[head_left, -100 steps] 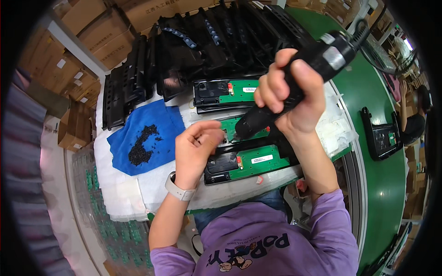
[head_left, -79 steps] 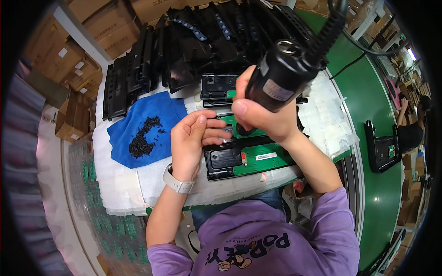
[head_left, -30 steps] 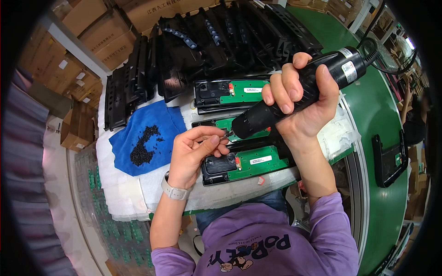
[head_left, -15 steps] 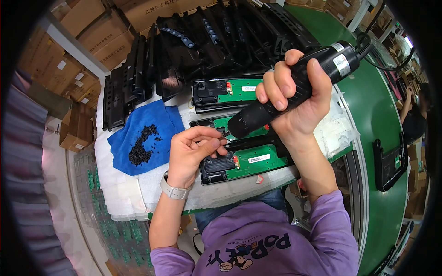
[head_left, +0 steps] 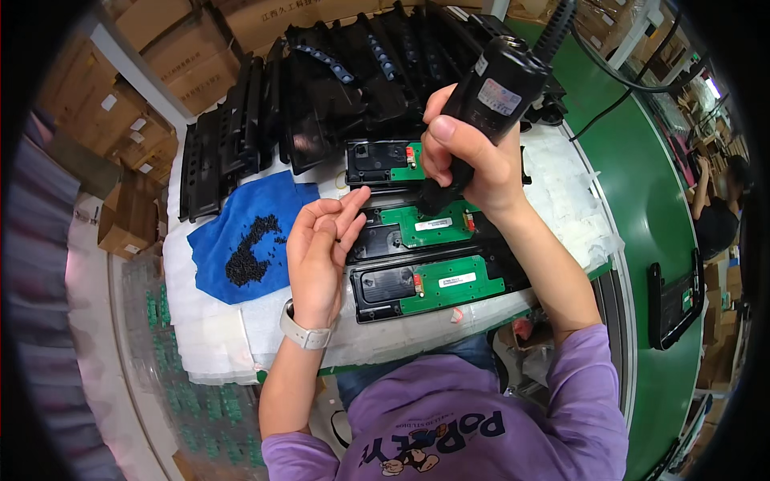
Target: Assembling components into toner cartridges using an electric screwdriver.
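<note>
- An electric screwdriver (head_left: 501,84), black and hung on a coiled cable, is gripped in the closed right hand (head_left: 469,164); it is held upright with the tip set down on the middle black panel (head_left: 425,228), at the upper edge of that panel's green circuit board.
- The left hand (head_left: 321,248) is held loosely cupped at the left end of the middle panel, fingers half curled and pointing up toward the driver; whether a screw is pinched in the fingers cannot be told.
- Three like panels with green boards are laid in a row on the white padded sheet (head_left: 216,337): the far panel (head_left: 385,160), the middle one, and the near panel (head_left: 437,284).
- The middle panel is judged to be the one in hand; screw heads are too small to be made out, so which boards are already fastened cannot be told.
- A heap of small black screws (head_left: 245,256) is seen on a blue cloth (head_left: 233,232), just left of the left hand; plenty are left.
- A stack of black housings (head_left: 345,72) is leaned behind the row, with more at the left (head_left: 216,152), so much work is judged to remain.
- On the green conveyor (head_left: 642,208) to the right, one panel (head_left: 674,301) is lying well apart from the bench.
</note>
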The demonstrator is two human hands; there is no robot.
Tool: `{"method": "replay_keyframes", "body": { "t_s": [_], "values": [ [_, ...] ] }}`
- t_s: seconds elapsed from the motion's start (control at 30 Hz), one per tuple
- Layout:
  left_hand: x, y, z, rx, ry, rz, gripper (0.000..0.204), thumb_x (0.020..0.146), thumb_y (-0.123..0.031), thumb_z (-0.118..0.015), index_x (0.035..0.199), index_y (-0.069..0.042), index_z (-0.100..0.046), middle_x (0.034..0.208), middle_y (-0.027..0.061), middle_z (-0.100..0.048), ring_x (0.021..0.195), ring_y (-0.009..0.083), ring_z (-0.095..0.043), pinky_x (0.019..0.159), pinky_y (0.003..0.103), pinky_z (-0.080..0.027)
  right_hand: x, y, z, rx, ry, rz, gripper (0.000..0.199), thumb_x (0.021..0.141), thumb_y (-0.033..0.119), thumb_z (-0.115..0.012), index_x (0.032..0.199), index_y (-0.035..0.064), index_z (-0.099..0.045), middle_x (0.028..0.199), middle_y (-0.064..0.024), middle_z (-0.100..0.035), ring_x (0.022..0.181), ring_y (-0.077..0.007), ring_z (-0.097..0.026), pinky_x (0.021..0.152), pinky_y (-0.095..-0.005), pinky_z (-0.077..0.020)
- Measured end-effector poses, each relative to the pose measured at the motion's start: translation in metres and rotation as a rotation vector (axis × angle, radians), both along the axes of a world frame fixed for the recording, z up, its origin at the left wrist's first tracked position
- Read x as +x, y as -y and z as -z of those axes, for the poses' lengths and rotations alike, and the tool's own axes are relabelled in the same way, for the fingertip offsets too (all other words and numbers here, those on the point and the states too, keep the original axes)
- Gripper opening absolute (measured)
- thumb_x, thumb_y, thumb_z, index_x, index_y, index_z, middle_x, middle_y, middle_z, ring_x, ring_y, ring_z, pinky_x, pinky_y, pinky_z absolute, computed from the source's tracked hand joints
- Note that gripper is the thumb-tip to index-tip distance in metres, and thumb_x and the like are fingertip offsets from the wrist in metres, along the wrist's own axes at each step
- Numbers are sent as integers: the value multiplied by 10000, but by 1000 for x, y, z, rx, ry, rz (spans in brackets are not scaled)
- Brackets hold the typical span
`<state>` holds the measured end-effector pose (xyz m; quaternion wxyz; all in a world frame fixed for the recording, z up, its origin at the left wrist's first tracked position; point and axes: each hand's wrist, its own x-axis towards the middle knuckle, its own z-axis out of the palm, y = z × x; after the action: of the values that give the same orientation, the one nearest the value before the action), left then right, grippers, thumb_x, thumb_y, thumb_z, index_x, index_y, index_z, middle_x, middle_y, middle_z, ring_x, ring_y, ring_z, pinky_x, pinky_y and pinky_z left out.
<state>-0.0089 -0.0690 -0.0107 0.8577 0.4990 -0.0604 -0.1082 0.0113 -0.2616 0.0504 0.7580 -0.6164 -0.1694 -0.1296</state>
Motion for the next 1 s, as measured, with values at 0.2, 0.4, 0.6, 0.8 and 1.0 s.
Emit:
{"method": "replay_keyframes", "body": {
  "t_s": [0.2,0.4,0.6,0.8,1.0],
  "values": [
    [-2,4,-5,36,-57,38,172,970,-168,-355,968,-30,-459,887,201,-624,680,175,-628,565,214,-494,1,-3,0,-23,18,26,211,765,157,-591,834,-17,-493,500,-50,-443,380,-130,-416,395,-260,-356],
    [-1,-6,2,52,-68,124,193,965,-236,-394,945,-57,-460,488,-32,-343,371,36,-212,345,187,-167,4,-10,0,-119,13,-55,186,734,120,-652,723,7,-504,526,-35,-498,401,-105,-481,370,-217,-351],
    [-1,-1,1,41,-19,115,111,924,-161,-492,917,-55,-458,551,7,-441,408,47,-324,392,168,-254,3,-14,0,-96,14,-76,187,727,93,-674,618,25,-539,477,7,-502,397,-48,-459,384,-192,-340],
    [-4,0,4,157,14,123,123,898,-137,-549,858,-35,-494,650,107,-615,425,68,-476,388,158,-322,-8,-14,-7,-125,46,-77,196,723,123,-659,768,10,-506,544,-29,-496,412,-101,-469,389,-215,-357],
    [-7,3,5,311,81,145,164,873,-124,-588,758,-8,-567,606,71,-602,424,39,-466,374,155,-313,-20,7,-14,412,157,-260,293,873,312,-458,957,32,-482,541,-16,-428,396,-125,-401,476,-304,-400]
  ]
}}
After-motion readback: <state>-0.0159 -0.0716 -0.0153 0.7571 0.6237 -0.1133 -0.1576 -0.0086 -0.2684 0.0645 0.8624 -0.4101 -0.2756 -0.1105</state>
